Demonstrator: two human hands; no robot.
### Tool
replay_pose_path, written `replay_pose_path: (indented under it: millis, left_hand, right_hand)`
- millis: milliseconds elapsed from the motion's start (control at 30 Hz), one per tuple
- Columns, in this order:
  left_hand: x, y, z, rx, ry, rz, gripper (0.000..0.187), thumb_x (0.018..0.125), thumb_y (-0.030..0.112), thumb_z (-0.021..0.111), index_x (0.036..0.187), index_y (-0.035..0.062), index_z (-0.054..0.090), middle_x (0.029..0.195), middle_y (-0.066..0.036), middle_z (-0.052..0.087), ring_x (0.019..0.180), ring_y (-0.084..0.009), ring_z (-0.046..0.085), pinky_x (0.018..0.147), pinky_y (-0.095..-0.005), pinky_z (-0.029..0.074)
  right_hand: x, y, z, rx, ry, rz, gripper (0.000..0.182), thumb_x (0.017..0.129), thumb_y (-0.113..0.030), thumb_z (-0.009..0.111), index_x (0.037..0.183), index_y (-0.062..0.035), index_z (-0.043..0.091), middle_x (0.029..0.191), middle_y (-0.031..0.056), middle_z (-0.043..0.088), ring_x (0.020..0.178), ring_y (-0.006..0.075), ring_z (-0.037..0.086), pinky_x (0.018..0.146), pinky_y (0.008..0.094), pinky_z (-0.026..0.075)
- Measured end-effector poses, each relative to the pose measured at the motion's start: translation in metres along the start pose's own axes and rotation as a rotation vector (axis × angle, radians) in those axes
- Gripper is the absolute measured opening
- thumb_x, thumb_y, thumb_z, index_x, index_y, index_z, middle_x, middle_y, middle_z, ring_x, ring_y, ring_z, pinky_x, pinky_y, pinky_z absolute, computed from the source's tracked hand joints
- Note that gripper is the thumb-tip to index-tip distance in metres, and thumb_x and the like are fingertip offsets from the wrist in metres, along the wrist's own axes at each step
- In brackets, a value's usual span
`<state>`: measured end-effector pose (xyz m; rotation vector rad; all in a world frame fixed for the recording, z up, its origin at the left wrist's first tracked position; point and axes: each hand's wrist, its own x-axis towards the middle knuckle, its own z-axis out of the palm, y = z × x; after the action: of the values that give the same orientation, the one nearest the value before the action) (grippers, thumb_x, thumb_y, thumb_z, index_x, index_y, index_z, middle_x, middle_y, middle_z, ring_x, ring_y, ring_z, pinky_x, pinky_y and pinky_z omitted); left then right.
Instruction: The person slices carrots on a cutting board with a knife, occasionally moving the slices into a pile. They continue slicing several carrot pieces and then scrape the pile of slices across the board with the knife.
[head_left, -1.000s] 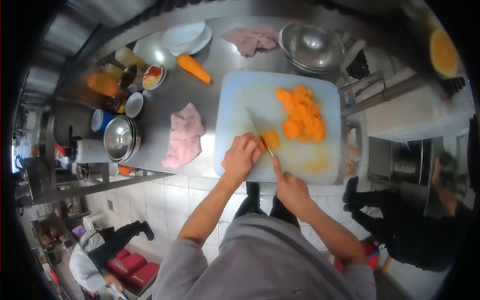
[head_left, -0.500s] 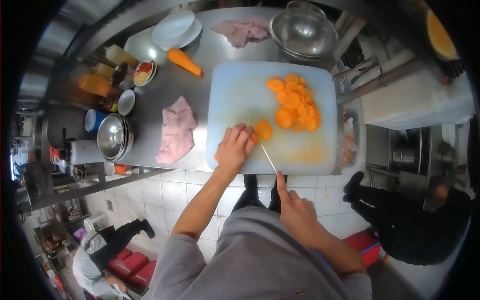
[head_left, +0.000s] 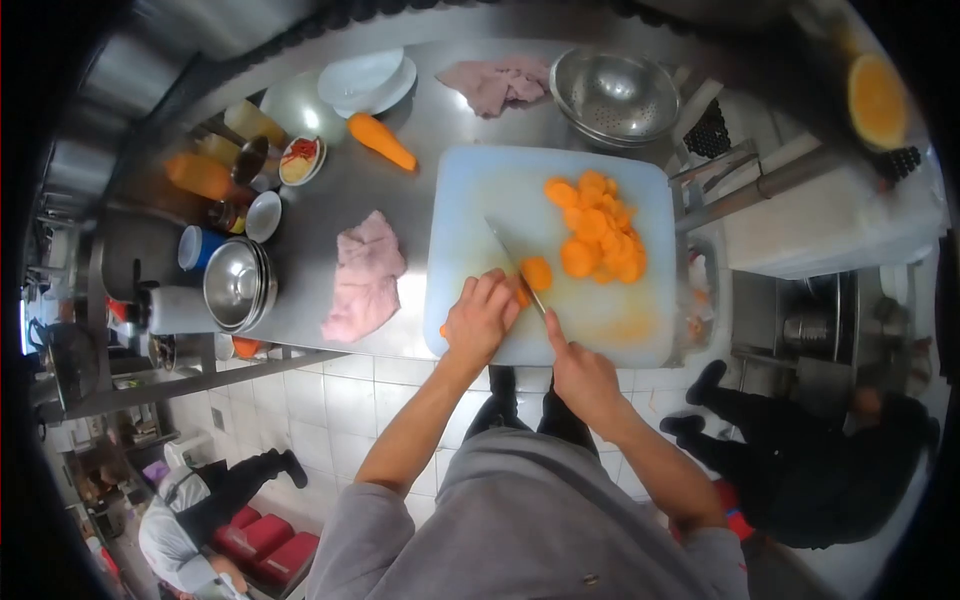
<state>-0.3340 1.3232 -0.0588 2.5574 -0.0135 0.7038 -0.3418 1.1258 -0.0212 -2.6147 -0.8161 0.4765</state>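
Note:
My left hand [head_left: 480, 318] is closed over a carrot [head_left: 523, 297] on the white cutting board [head_left: 480, 180]; most of that carrot is hidden under the fingers. My right hand [head_left: 586, 380] grips a knife [head_left: 512, 258] by its handle, at the board's near edge. The blade slants forward and left across the board, close beside my left fingertips. A single carrot slice [head_left: 537, 272] lies against the blade's right side. Farther right on the board, a pile of carrot slices [head_left: 603, 240] is heaped up.
A whole peeled carrot [head_left: 382, 142], two pink cloths [head_left: 365, 280] and metal bowls [head_left: 236, 285] lie left and behind. A colander [head_left: 615, 95] stands at the back right. Bottles [head_left: 195, 173] line the left. One person [head_left: 820, 460] is at right, another [head_left: 180, 530] at lower left.
My right hand has pushed the knife forward, so its tip reaches farther up the board. My left hand stays on the carrot. The whole view has shifted slightly.

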Motion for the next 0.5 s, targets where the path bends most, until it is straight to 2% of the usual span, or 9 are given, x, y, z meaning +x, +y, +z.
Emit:
replay_pose_path:
  millis: [133,200,367,500]
  left_hand:
    - [0.002,0.001,-0.001,-0.022,0.014,-0.005,0.028,0.076,0.008,0.072,0.103,0.0132,0.064,0.108,-0.003,0.063,0.085,-0.0234,0.061,0.063,-0.0364,0.055]
    - [0.002,0.002,-0.002,-0.037,0.014,-0.013,0.027,0.077,0.005,0.071,0.102,0.0118,0.064,0.107,-0.003,0.064,0.088,-0.0245,0.064,0.064,-0.0367,0.055]
    - [0.001,0.001,0.000,-0.018,0.023,-0.009,0.025,0.078,0.005,0.070,0.101,0.0115,0.064,0.107,-0.003,0.064,0.088,-0.0243,0.064,0.064,-0.0365,0.055]
    - [0.001,0.002,0.000,-0.021,0.039,-0.012,0.023,0.078,0.006,0.070,0.100,0.0114,0.064,0.106,-0.003,0.065,0.087,-0.0237,0.064,0.063,-0.0360,0.055]
  right_hand:
    - [0.002,0.019,-0.009,-0.042,0.020,0.033,0.083,0.081,-0.002,0.060,0.156,-0.0095,0.027,0.073,0.0176,0.064,0.062,0.0386,0.066,0.058,0.0519,0.054]
    - [-0.002,0.022,-0.023,0.033,0.126,0.053,0.082,0.082,-0.002,0.059,0.157,-0.0100,0.026,0.074,0.0176,0.064,0.064,0.0390,0.066,0.059,0.0527,0.053]
    - [-0.047,-0.015,-0.052,0.012,0.007,0.016,0.087,0.079,-0.001,0.059,0.157,-0.0097,0.024,0.072,0.0167,0.061,0.063,0.0393,0.065,0.060,0.0532,0.053]
    - [-0.070,-0.034,-0.059,0.006,-0.104,0.056,0.086,0.080,-0.002,0.058,0.158,-0.0086,0.022,0.074,0.0167,0.059,0.057,0.0382,0.063,0.055,0.0517,0.053]
